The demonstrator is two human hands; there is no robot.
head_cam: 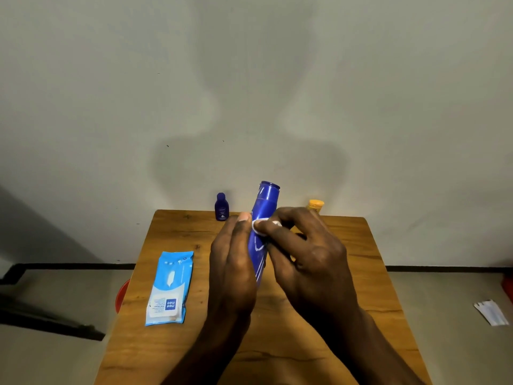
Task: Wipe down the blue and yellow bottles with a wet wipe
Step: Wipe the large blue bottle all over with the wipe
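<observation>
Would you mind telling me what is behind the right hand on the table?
The top of a yellow bottle shows above the right hand at the table's far edge. Its lower body is covered by the hand, so its base is unseen.

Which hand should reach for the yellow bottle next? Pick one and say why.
Right. The yellow bottle stands at the table's far right, just beyond the right hand; the left hand holds the big blue bottle.
</observation>
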